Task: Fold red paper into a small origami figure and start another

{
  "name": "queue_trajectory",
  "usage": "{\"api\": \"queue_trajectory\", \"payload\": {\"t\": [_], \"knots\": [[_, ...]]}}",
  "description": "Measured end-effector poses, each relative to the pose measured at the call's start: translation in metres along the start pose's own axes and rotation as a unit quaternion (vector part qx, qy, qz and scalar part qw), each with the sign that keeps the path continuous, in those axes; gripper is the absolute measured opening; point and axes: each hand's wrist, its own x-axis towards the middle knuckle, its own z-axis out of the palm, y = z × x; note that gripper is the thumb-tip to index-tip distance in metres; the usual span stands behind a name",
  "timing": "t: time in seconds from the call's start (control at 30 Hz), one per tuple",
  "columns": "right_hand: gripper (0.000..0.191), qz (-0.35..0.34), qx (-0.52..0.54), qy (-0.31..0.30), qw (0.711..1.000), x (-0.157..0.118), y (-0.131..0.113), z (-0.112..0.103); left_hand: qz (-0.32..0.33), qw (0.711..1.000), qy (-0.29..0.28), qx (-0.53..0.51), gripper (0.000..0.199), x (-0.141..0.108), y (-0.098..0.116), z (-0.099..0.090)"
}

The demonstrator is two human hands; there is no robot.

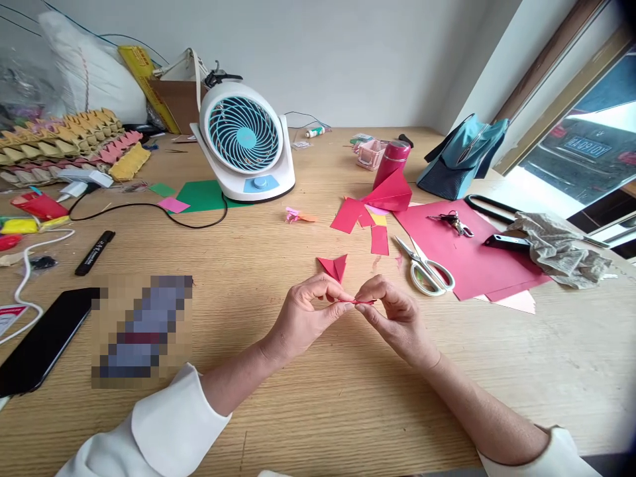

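Observation:
A small, thin piece of red paper (365,303) is pinched between my two hands above the wooden table. My left hand (311,308) holds its left end between thumb and forefinger. On its right end, the thumb and forefinger of my right hand (395,315) are closed. Just beyond my left fingers lies a folded red paper piece (334,267) with pointed corners. Scissors with white handles (428,273) rest to the right, beyond my right hand. Small red paper rectangles (348,215) lie farther back.
A white fan (243,139) stands at the back. Large red sheets (462,248) bear keys (454,223) at the right, near a teal bag (460,162). A black phone (44,341) and marker (95,253) lie left. A red cup (395,159) stands behind the paper.

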Motion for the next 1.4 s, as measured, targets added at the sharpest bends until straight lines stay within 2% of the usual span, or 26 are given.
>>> {"api": "queue_trajectory", "payload": {"t": [0.3,0.5,0.63,0.87,0.97,1.2,1.3,1.4], "knots": [[0.007,-0.039,-0.053,-0.012,0.998,0.002,-0.006,-0.001,0.07,0.995,0.011,0.063,0.008,-0.004,0.003,0.002],[0.008,-0.038,-0.068,-0.031,0.997,0.002,-0.005,-0.003,0.073,0.993,0.021,0.09,0.011,-0.005,0.005,0.003],[0.008,-0.04,-0.052,-0.017,0.998,0.003,-0.001,-0.003,0.074,0.993,0.034,0.084,0.013,-0.004,0.005,0.003],[0.009,0.001,0.024,-0.013,1.0,0.002,0.009,-0.006,0.023,0.998,0.029,0.049,0.009,-0.001,0.004,-0.001],[0.008,0.019,0.034,-0.026,0.999,0.002,0.01,-0.008,-0.023,0.999,0.02,0.019,0.008,0.0,0.003,-0.003],[0.002,0.036,0.033,-0.028,0.998,0.003,0.012,-0.013,-0.132,0.986,0.044,-0.09,0.014,0.003,-0.004,-0.003],[0.005,0.025,0.023,-0.02,0.999,0.003,0.011,-0.011,-0.124,0.989,0.022,-0.082,0.012,0.003,-0.007,-0.001],[0.007,0.009,-0.007,-0.022,1.0,0.003,0.007,-0.008,-0.08,0.996,0.003,-0.027,0.008,0.002,-0.006,0.001]]}}
